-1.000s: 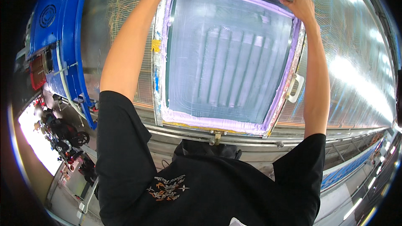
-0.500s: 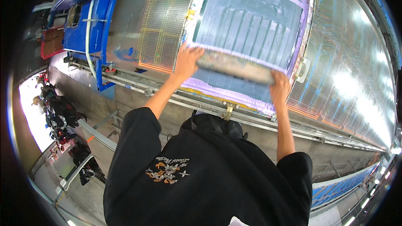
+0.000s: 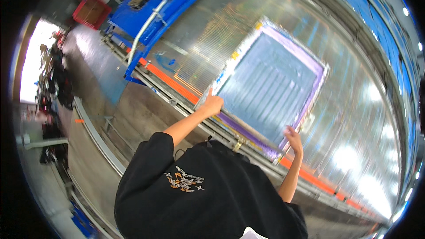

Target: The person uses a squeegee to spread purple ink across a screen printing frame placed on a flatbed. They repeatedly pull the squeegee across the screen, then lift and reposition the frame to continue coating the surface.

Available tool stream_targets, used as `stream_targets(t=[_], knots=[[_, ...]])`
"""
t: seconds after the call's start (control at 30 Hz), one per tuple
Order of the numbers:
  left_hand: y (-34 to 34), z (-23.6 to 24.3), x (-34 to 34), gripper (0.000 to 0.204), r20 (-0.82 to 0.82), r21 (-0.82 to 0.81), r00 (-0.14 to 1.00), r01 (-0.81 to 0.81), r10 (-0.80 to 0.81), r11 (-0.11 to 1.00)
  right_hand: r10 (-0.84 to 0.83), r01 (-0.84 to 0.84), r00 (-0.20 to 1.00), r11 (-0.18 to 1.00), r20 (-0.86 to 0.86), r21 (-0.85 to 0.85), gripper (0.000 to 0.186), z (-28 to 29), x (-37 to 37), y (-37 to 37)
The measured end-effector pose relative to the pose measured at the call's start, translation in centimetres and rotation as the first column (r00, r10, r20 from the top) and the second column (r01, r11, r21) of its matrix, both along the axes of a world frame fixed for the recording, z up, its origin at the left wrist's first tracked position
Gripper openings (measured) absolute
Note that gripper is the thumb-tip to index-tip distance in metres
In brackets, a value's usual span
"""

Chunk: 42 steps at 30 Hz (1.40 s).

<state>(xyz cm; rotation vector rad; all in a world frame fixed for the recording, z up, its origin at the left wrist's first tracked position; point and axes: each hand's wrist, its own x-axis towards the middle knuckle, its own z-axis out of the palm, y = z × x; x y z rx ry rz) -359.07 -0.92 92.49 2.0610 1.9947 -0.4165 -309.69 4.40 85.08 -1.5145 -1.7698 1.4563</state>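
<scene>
A screen-printing frame (image 3: pixel 318 89) with pale, paint-smeared edges lies on the long, shiny table. Its mesh (image 3: pixel 265 79) carries blue-grey ink with several darker streaks, bordered in lilac. Along the near side of the frame rests a long squeegee (image 3: pixel 252 131), seen as a thin brownish bar. My left hand (image 3: pixel 211 105) is closed at its left end, index finger stretched toward the frame's left edge. Over the near right corner, my right hand (image 3: pixel 293 140) is by the squeegee's other end. Its fingers are blurred, so their grip does not show.
Grey metal rails (image 3: pixel 172 102) and an orange strip (image 3: pixel 170 82) run along the table's near edge. A blue machine frame (image 3: pixel 152 35) with a white pipe stands at the left end. Behind it is a red crate (image 3: pixel 91 12). Parked motorbikes (image 3: pixel 55 77) show at far left.
My head view has turned, so the table runs more steeply down to the right. The squeegee has come from across the mesh to the frame's near side, both hands moving with it.
</scene>
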Motion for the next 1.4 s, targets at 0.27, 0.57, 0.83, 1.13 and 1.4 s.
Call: stream_targets(t=[0.27,0.57,0.83,1.13,1.4], knots=[[-0.7,-2.3,0.7,0.018,0.069,0.092,0.997,-0.024,0.018,0.995,-0.739,0.753,0.651,0.658,0.176,-0.021,0.076,-9.5,7.1,13.6],[-5.4,2.8,-1.5,0.064,0.281,0.019,0.958,-0.063,0.055,0.998,-0.859,0.614,0.464,0.489,0.218,0.620,0.052,2.7,6.5,13.4],[-5.7,5.5,-4.8,0.073,0.359,0.118,0.933,-0.081,0.034,0.990,-0.902,0.600,0.385,0.405,0.195,0.690,0.051,2.3,4.9,10.7],[-3.0,6.2,-14.3,0.068,0.367,0.037,0.922,0.117,-0.122,0.992,-0.921,0.630,0.254,0.390,0.296,0.672,0.049,10.0,-0.6,4.4],[-1.0,4.4,-17.5,0.059,0.401,0.084,0.847,0.346,-0.349,0.935,-0.948,0.632,0.180,0.316,0.263,0.707,0.051,16.8,-3.5,-2.8]])
